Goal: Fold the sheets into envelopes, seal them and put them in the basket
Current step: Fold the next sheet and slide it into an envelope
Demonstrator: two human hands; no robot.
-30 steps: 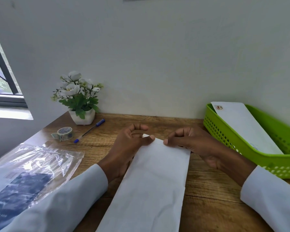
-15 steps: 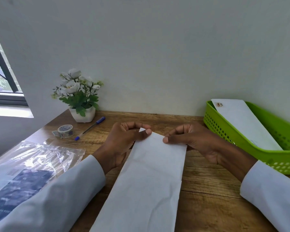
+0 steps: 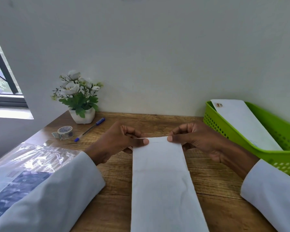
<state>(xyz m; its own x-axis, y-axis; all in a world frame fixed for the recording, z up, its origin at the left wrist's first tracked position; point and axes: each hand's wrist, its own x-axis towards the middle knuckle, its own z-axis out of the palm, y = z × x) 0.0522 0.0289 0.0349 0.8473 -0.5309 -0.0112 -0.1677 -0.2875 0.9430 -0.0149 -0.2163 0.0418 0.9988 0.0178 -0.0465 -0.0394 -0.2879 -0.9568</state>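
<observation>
Here the folded white sheet point(image 3: 162, 178) lies lengthwise on the wooden table point(image 3: 214, 190), and everything else is placed from it. The left hand point(image 3: 119, 141) pinches the sheet's far left corner, thumb on top and the other fingers curled behind the edge. The right hand point(image 3: 196, 139) pinches the far right corner the same way, thumb tip on the paper. The far edge is lifted slightly off the table between the two thumbs; the rest of the sheet lies flat and runs toward the person, out of the bottom of the view. White sleeves point(image 3: 54, 195) cover both forearms.

Right of the sheet, against the wall, stands the green basket point(image 3: 238, 136), with a finished white envelope point(image 3: 241, 124) lying slanted inside it. Left of the sheet and farther back lie a blue-capped pen point(image 3: 89, 129) and, just beside it, a roll of tape point(image 3: 65, 132). Behind these stands a small white pot of flowers point(image 3: 79, 97). Nearer on the left, a clear plastic packet point(image 3: 23, 166) lies partly under the left sleeve.
</observation>
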